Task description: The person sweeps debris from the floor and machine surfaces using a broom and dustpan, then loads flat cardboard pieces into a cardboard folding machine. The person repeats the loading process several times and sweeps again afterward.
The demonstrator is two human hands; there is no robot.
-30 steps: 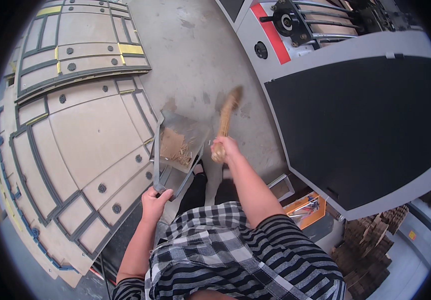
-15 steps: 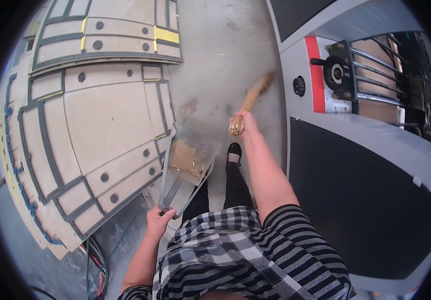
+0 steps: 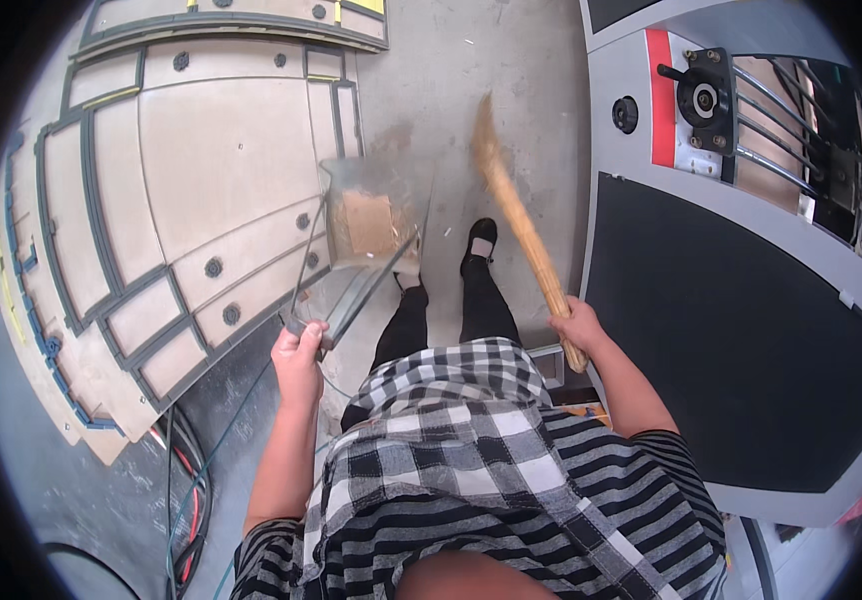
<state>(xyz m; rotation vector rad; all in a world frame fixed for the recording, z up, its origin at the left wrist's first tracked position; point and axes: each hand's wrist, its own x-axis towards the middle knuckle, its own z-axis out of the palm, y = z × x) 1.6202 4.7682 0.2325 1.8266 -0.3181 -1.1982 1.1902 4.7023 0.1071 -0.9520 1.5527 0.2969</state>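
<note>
My left hand [image 3: 299, 358] is closed around the handle end of a grey long-handled dustpan [image 3: 359, 298]. Its pan hangs in front of my legs, beside the wooden boards, and motion smears its edges. A piece of brown cardboard [image 3: 369, 222] and some light shavings lie in the pan. On the other side, my right hand [image 3: 581, 328] grips a straw hand broom [image 3: 531, 235] near the butt of its pale, bound handle. The broom slants forward and left, its bristle end pointing away from me over the floor, apart from the dustpan.
Large wooden die boards [image 3: 226, 150] with dark rubber strips are at the left. A grey machine [image 3: 606, 115] with a dark panel [image 3: 731, 340], a knob and metal rods stands close on the right. Cables [image 3: 191, 500] run at the lower left; grey concrete floor [image 3: 431, 70] lies ahead.
My right hand has drawn back toward my right side, and the broom now slants left instead of right. My left hand has lifted the dustpan, with its cardboard and shavings. The view has shifted.
</note>
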